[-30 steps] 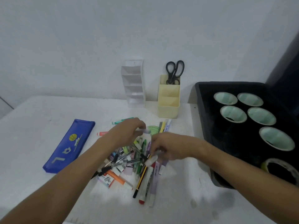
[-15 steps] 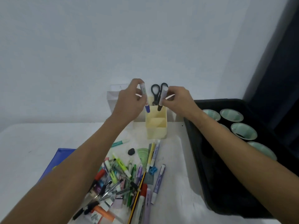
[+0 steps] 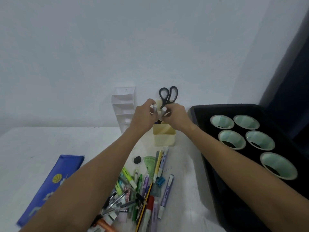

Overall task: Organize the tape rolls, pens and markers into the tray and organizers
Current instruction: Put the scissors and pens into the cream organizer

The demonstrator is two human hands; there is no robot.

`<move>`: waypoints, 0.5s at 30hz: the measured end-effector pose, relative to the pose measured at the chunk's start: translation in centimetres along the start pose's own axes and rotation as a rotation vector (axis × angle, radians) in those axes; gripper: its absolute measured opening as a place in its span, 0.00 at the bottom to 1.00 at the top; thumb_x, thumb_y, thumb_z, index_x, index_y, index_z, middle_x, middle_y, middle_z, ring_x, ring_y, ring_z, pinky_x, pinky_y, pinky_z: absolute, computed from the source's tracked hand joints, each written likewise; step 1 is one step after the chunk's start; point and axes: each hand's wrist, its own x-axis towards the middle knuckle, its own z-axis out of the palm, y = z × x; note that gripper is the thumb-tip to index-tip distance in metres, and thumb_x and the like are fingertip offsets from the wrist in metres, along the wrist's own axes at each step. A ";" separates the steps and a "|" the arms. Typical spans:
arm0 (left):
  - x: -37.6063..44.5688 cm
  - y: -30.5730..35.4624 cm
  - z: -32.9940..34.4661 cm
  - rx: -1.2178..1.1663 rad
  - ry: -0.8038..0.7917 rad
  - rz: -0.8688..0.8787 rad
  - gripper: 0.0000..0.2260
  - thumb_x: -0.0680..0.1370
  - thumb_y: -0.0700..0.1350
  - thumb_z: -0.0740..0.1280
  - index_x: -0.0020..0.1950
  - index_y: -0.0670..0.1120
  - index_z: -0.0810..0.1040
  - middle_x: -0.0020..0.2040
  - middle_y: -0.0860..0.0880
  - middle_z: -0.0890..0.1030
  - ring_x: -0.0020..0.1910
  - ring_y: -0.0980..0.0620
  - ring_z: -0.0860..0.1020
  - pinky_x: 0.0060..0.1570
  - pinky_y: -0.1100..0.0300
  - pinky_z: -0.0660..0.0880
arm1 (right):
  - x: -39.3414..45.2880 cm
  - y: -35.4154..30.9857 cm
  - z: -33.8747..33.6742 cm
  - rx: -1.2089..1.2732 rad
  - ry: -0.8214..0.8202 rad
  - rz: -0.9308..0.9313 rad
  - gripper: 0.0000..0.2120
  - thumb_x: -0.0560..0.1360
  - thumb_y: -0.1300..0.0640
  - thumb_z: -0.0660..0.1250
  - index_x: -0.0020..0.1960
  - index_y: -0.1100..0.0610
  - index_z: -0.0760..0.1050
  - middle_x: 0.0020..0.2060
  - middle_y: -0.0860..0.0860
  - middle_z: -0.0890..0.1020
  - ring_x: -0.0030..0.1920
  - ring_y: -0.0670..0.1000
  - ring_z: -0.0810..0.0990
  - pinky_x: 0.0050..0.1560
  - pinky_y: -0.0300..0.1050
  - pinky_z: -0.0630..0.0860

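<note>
My left hand (image 3: 145, 115) holds a pale marker (image 3: 155, 110) upright over the cream pen organizer (image 3: 164, 137). Beside it, my right hand (image 3: 175, 116) holds a second pale marker (image 3: 163, 111) upright, its lower end down in the organizer's middle section. Black scissors (image 3: 168, 95) stand in the organizer's back section. A heap of pens and markers (image 3: 138, 195) lies on the white table near me. Several tape rolls (image 3: 260, 140) sit in the black tray (image 3: 209, 164) on the right.
A white tiered organizer (image 3: 124, 106) stands against the wall left of the cream one. A blue pencil case (image 3: 50, 186) lies at the left. A black eraser (image 3: 137, 159), a green protractor (image 3: 150, 163) and a blue sharpener (image 3: 160, 180) lie by the heap.
Both hands rose from the heap with a marker each and went to the cream organizer. Since half a second ago the markers have moved lower, into it.
</note>
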 end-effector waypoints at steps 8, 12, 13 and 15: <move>-0.8 -2.3 0.6 0.110 -0.039 -0.035 0.13 0.76 0.47 0.69 0.60 0.48 0.79 0.49 0.48 0.83 0.44 0.52 0.80 0.40 0.70 0.68 | -0.6 0.7 2.0 -0.066 -0.002 0.010 0.07 0.73 0.55 0.71 0.43 0.59 0.83 0.35 0.55 0.80 0.38 0.51 0.73 0.43 0.40 0.72; -1.2 -2.6 0.5 0.149 -0.087 -0.035 0.15 0.76 0.45 0.67 0.62 0.46 0.78 0.54 0.47 0.83 0.49 0.51 0.81 0.49 0.66 0.70 | -1.2 0.1 2.1 -0.072 -0.033 0.017 0.09 0.74 0.56 0.70 0.44 0.63 0.83 0.41 0.58 0.84 0.40 0.52 0.77 0.44 0.42 0.73; -1.3 -2.6 0.4 0.154 -0.101 -0.044 0.16 0.76 0.45 0.67 0.64 0.46 0.78 0.54 0.47 0.83 0.49 0.50 0.81 0.50 0.65 0.70 | -1.3 0.0 2.2 -0.076 -0.036 0.007 0.10 0.74 0.56 0.70 0.44 0.63 0.83 0.40 0.58 0.84 0.41 0.54 0.79 0.44 0.43 0.73; -1.6 -2.4 0.2 0.159 -0.128 -0.054 0.18 0.76 0.43 0.66 0.66 0.46 0.75 0.56 0.47 0.82 0.48 0.50 0.80 0.50 0.64 0.70 | -1.5 -0.1 2.1 -0.079 -0.050 0.014 0.09 0.74 0.57 0.69 0.45 0.64 0.83 0.42 0.58 0.84 0.44 0.55 0.80 0.46 0.44 0.74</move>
